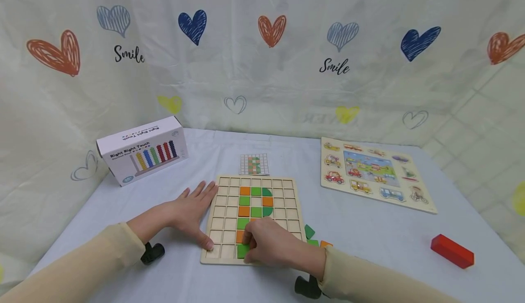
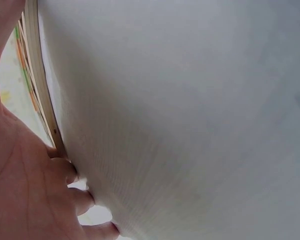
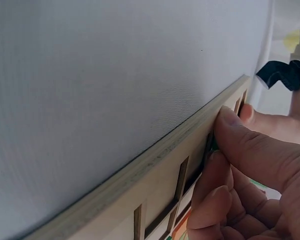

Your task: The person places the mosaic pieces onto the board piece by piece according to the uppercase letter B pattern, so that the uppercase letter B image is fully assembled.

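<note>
A wooden grid board point(image 1: 217, 223) lies on the table, with orange squares, light green squares and dark green rounded pieces point(image 1: 267, 211) in some cells. My left hand point(image 1: 188, 212) is spread at the board's left edge, thumb on its lower left corner; the left wrist view shows its palm point(image 2: 30, 185). Over the lower middle of the board, my right hand point(image 1: 272, 243) pinches a green square tile point(image 1: 243, 251) at a bottom-row cell. In the right wrist view, thumb and curled fingers of the right hand point(image 3: 240, 175) mostly hide the green piece point(image 3: 213, 145).
Behind the board lies a small pattern card point(image 1: 254, 164). Loose pieces, including a dark green one point(image 1: 309, 232), lie beside its right edge. A toy box point(image 1: 143, 150) stands back left, a vehicle puzzle point(image 1: 373, 173) lies back right, and a red block point(image 1: 452, 251) sits front right.
</note>
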`<state>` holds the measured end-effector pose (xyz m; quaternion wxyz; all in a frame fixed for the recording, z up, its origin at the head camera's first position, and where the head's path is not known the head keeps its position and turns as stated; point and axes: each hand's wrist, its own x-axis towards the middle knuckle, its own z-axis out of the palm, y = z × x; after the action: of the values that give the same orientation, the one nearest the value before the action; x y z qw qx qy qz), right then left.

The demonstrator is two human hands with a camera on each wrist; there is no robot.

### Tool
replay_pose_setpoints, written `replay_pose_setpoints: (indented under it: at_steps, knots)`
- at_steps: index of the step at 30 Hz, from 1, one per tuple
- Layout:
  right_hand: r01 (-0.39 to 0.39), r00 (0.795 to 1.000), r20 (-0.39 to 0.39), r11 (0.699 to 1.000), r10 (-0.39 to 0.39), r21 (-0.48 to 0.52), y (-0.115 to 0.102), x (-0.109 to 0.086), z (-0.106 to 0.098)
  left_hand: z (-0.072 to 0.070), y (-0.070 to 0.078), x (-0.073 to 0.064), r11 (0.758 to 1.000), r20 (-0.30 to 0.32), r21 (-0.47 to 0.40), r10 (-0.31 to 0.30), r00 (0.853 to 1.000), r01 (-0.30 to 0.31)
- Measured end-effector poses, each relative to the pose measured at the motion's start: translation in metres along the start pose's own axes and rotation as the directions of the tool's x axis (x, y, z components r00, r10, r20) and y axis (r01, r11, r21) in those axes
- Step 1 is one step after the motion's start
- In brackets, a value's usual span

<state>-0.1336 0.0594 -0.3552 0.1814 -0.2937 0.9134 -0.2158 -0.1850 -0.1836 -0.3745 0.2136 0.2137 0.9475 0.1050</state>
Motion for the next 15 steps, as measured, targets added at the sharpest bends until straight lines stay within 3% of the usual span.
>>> replay_pose_setpoints:
  at_steps: [15]
  knots:
    - [-0.014, 1.000, -0.019, 1.000, 0.014, -0.008, -0.0025, 0.0000, 0.0030, 0.0002, -0.0001, 0.0001, 1.000, -0.008, 0.000, 0.003, 1.000, -0.003]
